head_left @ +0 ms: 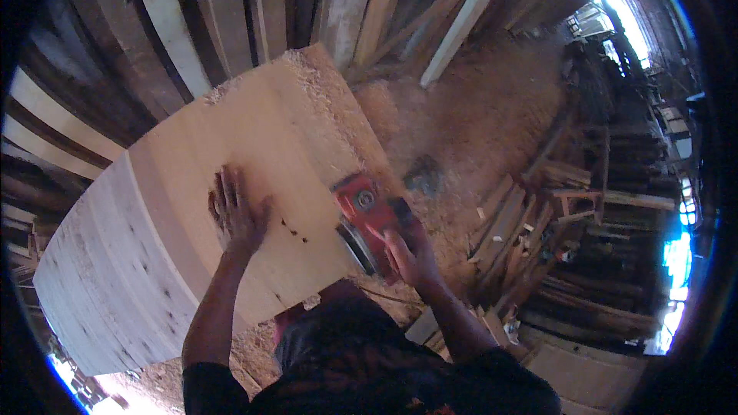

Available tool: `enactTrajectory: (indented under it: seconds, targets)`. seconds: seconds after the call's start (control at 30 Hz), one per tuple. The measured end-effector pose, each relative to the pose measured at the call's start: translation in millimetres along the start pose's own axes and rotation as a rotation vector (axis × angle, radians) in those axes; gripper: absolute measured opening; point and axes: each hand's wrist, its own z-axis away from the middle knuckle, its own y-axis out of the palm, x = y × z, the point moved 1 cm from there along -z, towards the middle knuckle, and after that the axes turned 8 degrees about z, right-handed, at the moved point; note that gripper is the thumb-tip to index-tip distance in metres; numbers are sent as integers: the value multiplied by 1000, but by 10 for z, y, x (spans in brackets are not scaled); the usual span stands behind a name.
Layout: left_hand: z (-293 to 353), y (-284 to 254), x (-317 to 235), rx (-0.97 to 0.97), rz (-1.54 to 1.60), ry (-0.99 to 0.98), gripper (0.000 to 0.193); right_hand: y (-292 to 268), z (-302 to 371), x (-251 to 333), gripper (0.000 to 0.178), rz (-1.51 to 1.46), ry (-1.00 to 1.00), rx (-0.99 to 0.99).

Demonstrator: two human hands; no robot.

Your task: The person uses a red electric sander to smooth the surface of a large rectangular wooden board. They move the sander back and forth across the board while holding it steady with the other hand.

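Note:
A broad wooden panel (288, 142) stretches across in front of me, with pale, knotty boards at its left end and smoother, yellowish wood at its right. My left hand (237, 211) lies on the smooth part, fingers stretched out. Close to the panel's right edge, my right hand (411, 250) is wrapped round the rear handle of a red electric planer (363, 211). The planer rests on the wood, and its underside is hidden. Wood shavings (330, 100) cover the panel's far right corner. A few dark marks (294, 232) show between my hands.
Long planks (173, 23) lean in a row beyond the panel. A pale board (465, 23) stands at the far right of them. Sawdust covers the floor (492, 123). Offcuts (507, 219) and stacked timber (592, 307) lie to my right.

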Motion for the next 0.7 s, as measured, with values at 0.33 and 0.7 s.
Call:
enactTrajectory:
  seconds: [0.33,0.7]
  targets:
    - [29,8,59,-68,-34,91,85,732,-2577,1804,73,110,-262,229]
    - [16,34,59,-50,-10,51,87,-486,319,-93,35,173,-269,-64]
